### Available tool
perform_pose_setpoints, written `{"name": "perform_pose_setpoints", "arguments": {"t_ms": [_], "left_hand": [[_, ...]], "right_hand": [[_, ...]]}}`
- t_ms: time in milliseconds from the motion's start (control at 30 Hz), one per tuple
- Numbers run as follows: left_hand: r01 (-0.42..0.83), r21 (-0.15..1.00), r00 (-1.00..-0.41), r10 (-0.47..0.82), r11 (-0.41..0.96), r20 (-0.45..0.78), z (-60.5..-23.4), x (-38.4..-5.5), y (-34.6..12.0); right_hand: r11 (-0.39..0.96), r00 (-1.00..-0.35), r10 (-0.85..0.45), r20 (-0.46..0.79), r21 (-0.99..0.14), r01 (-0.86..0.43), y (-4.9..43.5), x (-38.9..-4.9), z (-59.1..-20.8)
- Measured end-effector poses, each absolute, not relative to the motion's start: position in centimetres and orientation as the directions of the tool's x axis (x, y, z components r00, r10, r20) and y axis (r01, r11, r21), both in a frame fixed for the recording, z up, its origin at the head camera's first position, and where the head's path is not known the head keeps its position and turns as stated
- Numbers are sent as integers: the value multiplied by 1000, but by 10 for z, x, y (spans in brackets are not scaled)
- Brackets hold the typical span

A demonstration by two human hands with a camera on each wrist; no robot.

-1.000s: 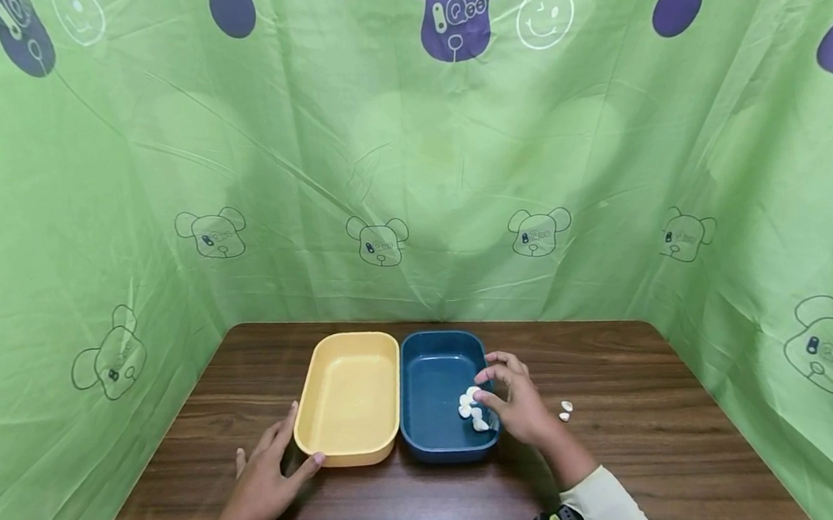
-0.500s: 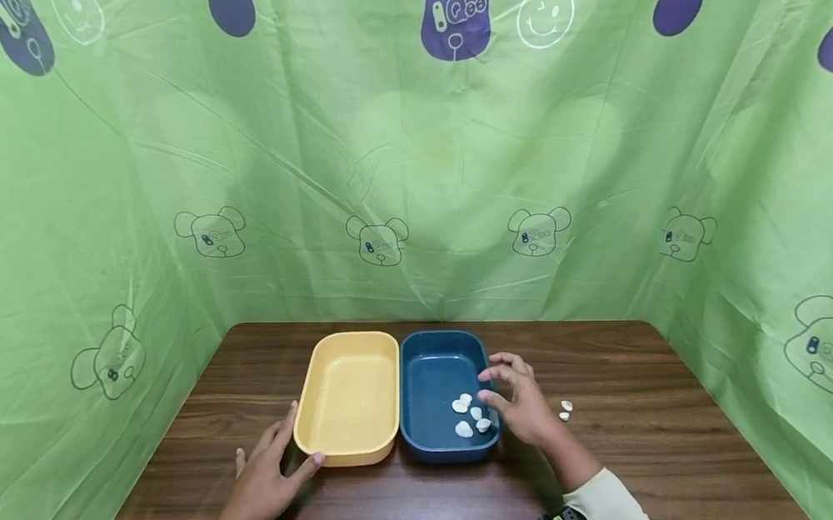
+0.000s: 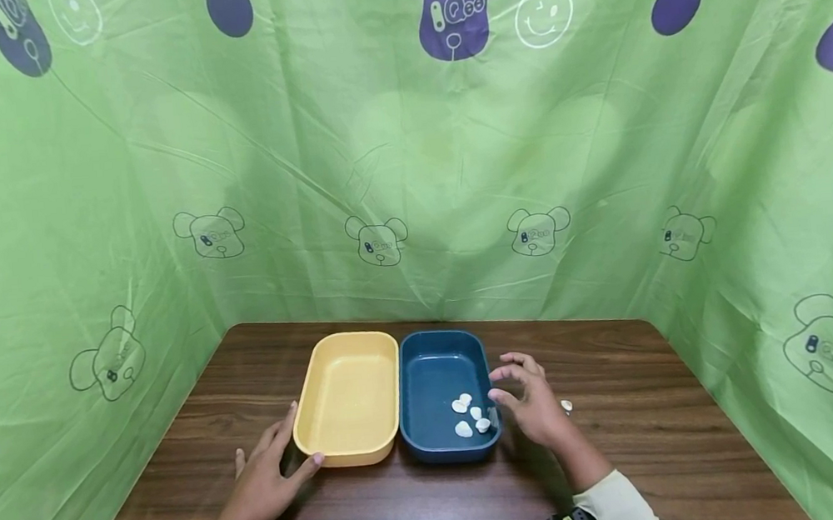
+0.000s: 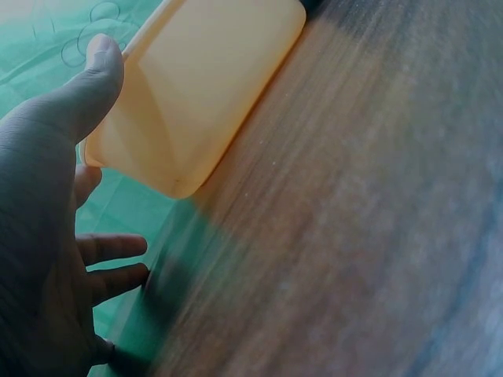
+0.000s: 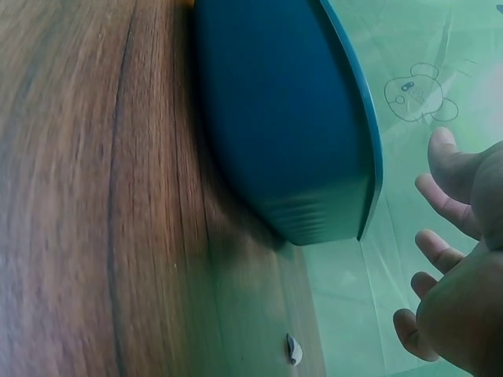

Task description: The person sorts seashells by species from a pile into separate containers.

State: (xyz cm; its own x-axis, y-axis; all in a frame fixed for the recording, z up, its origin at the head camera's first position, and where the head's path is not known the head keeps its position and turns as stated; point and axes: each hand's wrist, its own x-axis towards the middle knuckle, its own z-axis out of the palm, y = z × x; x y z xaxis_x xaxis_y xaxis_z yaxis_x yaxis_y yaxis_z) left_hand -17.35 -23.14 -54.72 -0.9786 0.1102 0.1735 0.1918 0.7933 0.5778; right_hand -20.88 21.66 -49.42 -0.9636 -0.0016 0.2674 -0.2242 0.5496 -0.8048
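Note:
Several small white seashells (image 3: pixel 464 429) lie spread over the near right part of the blue tray (image 3: pixel 429 388). My right hand (image 3: pixel 539 410) hovers just right of that tray's right rim, fingers parted and loosely bent, with nothing between them. In the right wrist view the hand (image 5: pixel 464 267) stands apart from the tray's outer wall. At the near left corner of the yellow tray (image 3: pixel 350 396), my left hand (image 3: pixel 265 481) touches its edge with thumb and forefinger spread. The left wrist view has the thumb (image 4: pixel 102 75) against the tray, the other fingers stretched out.
A white shell (image 3: pixel 567 405) lies on the brown wooden table (image 3: pixel 629 432), right of my right hand, which partly covers that spot. Both trays stand side by side, nearly touching. Green printed curtain (image 3: pixel 407 160) encloses the table's back and sides.
Shells that were bunched under my right fingertips have spread out on the blue tray's floor. My right hand has drawn back rightward, off the tray. My left hand stays put.

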Motion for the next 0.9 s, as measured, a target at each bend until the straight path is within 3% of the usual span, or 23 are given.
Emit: {"name": "perform_pose_setpoints", "arguments": {"t_ms": [900], "left_hand": [[208,580,-975,115,787,192,-548,-174,-232]], "right_hand": [[574,-939,43,341,-778,-256,269,-194,-509]]}}
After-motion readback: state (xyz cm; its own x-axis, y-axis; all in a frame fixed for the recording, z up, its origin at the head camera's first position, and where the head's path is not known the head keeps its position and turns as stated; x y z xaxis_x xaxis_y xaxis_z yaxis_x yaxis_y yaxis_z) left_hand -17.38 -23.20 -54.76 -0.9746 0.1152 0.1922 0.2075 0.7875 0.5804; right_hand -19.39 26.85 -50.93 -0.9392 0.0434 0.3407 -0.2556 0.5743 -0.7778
